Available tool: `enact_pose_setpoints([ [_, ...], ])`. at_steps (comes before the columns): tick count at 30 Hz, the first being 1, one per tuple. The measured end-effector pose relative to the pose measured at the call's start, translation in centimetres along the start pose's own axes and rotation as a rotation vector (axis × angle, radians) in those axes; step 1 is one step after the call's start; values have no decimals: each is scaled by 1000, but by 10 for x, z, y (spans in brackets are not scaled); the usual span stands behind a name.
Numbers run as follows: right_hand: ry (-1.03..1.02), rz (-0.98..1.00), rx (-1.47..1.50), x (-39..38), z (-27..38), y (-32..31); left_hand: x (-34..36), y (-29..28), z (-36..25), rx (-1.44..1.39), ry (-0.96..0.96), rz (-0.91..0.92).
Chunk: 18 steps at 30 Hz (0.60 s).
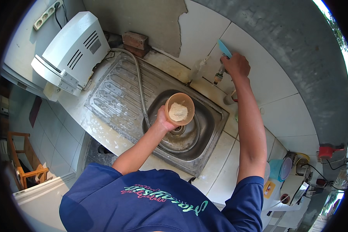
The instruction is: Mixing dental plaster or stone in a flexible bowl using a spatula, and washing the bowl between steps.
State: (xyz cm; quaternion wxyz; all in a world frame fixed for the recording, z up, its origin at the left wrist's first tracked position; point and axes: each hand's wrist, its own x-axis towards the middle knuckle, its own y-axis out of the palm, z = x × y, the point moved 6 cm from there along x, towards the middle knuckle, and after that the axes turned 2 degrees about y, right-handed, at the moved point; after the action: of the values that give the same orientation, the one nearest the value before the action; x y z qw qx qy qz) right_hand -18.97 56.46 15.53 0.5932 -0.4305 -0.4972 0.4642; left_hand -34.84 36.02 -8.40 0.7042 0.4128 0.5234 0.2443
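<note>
My left hand (pixel 165 120) is wrapped round the side of a tan-orange plastic bowl (pixel 192 105). A mound of pale, flour-like powder (pixel 178 111) lies in the bowl, which is above the basin of a steel sink (pixel 209 127). On the right, my right hand (pixel 237 66) is closed at the wall-mounted water tap (pixel 219 74). A light blue, flat plastic utensil (pixel 224 48) sticks out from its fingers; the grasped end is hidden, so its exact kind does not show. No water stream is visible below the tap.
A grey hose (pixel 140 79) crosses the ribbed drainboard (pixel 114 94) and curls into the basin. Left of it stands a white appliance (pixel 75 50). Bricks (pixel 135 43) and a clear bottle (pixel 197 69) line the wall. A teal container (pixel 275 169) stands at lower right.
</note>
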Motion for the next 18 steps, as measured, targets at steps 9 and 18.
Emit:
enact_pose_setpoints([
  [9, -100, -131, 286, -43, -21, -42, 47, 29, 2, 88, 35, 19],
  [18, -140, 233, 546, -137, -68, -48, 123, 83, 44, 82, -98, 309],
])
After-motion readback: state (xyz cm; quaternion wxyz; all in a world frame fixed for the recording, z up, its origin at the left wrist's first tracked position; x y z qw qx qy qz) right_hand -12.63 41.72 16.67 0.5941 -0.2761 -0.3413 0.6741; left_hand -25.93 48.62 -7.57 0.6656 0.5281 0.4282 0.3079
